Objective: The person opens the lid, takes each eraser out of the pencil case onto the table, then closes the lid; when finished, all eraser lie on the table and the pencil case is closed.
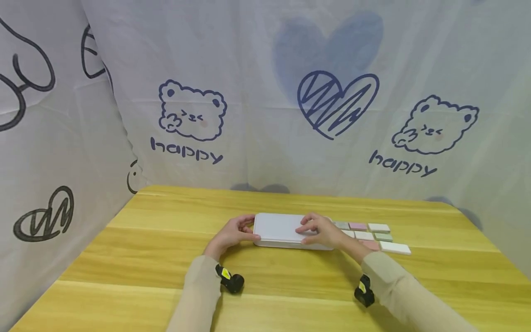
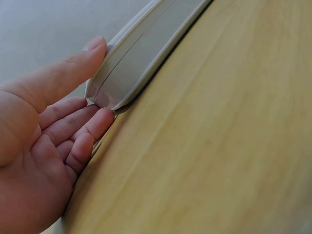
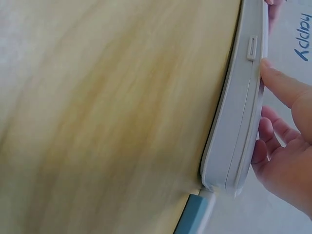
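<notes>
A white flat case (image 1: 275, 225) with rounded corners lies on the table, its lid down. A small latch (image 3: 252, 48) is on its front side, and a thin seam runs along that side. At the case's left end, my left hand (image 1: 233, 232) grips the corner, thumb along the upper edge and fingers curled at the end wall in the left wrist view. My right hand (image 1: 322, 231) rests on the right part of the lid with loosely bent fingers. Its thumb (image 3: 278, 82) touches the front edge beside the latch.
Several small flat blocks in white, pink and grey-green, among them a white block (image 1: 395, 248), lie in rows right of the case. A blue-green block (image 3: 191, 214) is close to the case's right end. Printed cloth (image 1: 257, 115) hangs behind the wooden table (image 1: 124, 258).
</notes>
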Demonstrator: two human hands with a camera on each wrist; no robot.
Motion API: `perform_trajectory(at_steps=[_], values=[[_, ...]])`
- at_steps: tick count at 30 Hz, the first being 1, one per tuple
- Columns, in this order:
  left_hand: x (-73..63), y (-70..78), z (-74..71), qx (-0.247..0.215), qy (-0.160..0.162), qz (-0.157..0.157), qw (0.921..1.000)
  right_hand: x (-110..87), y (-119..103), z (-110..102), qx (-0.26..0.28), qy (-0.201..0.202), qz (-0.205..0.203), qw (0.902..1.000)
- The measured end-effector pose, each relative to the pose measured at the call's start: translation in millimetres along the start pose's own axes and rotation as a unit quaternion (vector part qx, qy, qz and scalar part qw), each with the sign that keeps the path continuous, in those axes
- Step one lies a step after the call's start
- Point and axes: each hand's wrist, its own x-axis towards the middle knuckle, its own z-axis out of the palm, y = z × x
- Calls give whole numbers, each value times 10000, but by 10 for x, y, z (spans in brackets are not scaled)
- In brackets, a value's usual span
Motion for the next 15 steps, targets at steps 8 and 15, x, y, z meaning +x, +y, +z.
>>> perform_trajectory(at_steps=[8,15], values=[[-40,-6,0,64,122,-252,9996,-134,-3,-137,409,505,525,9965],[-66,-8,-30,306,277,-341,9986,-321,-55,-375,930,1201,1067,9826]])
